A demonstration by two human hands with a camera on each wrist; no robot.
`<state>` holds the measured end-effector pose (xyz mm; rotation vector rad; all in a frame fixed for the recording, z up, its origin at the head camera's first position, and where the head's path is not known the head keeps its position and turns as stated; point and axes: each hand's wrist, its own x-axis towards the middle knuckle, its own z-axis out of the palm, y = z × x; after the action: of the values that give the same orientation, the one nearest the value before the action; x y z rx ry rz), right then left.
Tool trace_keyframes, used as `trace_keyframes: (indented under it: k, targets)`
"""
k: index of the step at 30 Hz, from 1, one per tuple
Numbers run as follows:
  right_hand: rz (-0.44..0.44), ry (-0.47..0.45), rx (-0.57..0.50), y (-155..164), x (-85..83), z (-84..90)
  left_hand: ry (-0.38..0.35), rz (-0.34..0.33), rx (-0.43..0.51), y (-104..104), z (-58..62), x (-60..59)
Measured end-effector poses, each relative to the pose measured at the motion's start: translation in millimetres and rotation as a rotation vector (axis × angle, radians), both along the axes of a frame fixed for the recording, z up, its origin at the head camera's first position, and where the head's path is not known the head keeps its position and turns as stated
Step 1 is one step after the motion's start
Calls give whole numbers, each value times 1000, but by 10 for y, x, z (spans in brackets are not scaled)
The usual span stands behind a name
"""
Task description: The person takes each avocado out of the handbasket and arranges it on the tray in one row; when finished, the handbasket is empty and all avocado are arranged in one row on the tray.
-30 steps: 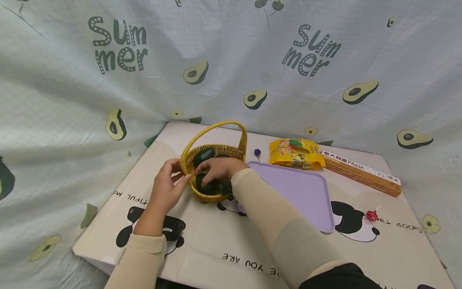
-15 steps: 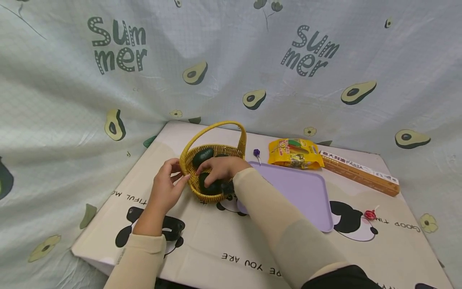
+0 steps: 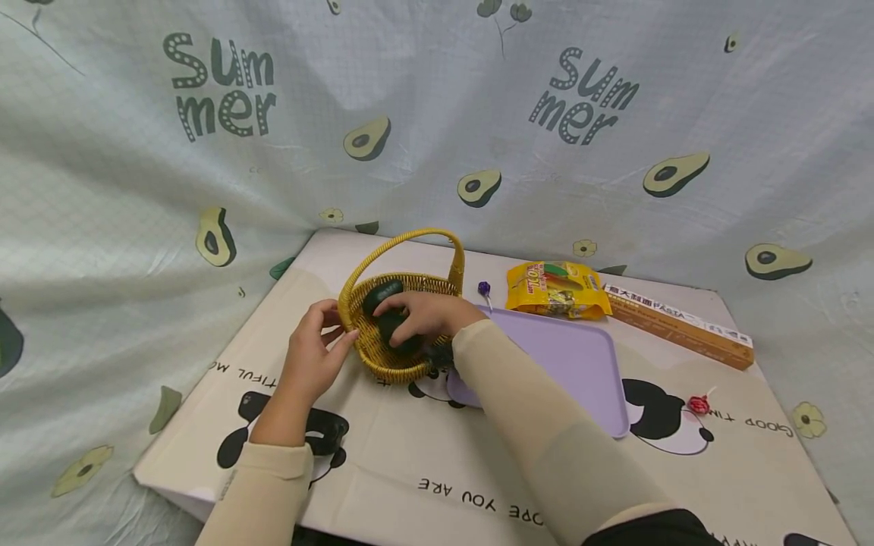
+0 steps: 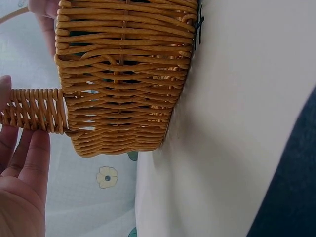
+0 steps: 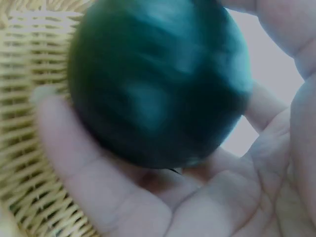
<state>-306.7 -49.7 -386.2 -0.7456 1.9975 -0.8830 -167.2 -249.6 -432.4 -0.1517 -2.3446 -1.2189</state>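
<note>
A yellow wicker basket (image 3: 382, 362) with a hoop handle stands on the table mat. My right hand (image 3: 425, 312) reaches into it and grips a dark green avocado (image 3: 399, 334), which fills the right wrist view (image 5: 158, 81). Another dark avocado (image 3: 379, 292) lies at the basket's back. My left hand (image 3: 315, 355) touches the basket's left side with relaxed fingers; in the left wrist view its fingers (image 4: 22, 163) lie beside the handle base and the woven wall (image 4: 123, 79).
A lilac tray (image 3: 567, 364) lies right of the basket. Behind it are a yellow snack bag (image 3: 556, 288), a long brown pasta box (image 3: 679, 326) and a purple lollipop (image 3: 485, 290). A red lollipop (image 3: 698, 404) lies at the right. An avocado-print cloth hangs behind.
My right hand has closed round the avocado and lifted it a little up and back inside the basket. The left hand has stayed at the basket's side.
</note>
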Motion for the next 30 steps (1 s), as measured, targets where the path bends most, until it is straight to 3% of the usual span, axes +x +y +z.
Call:
trace_keyframes:
  k: [21, 30]
  targets:
    - [-75, 224, -136, 303, -17, 107, -25, 29, -19, -1, 7, 2]
    - [-87, 384, -159, 484, -30, 108, -26, 35, -25, 3, -1, 2]
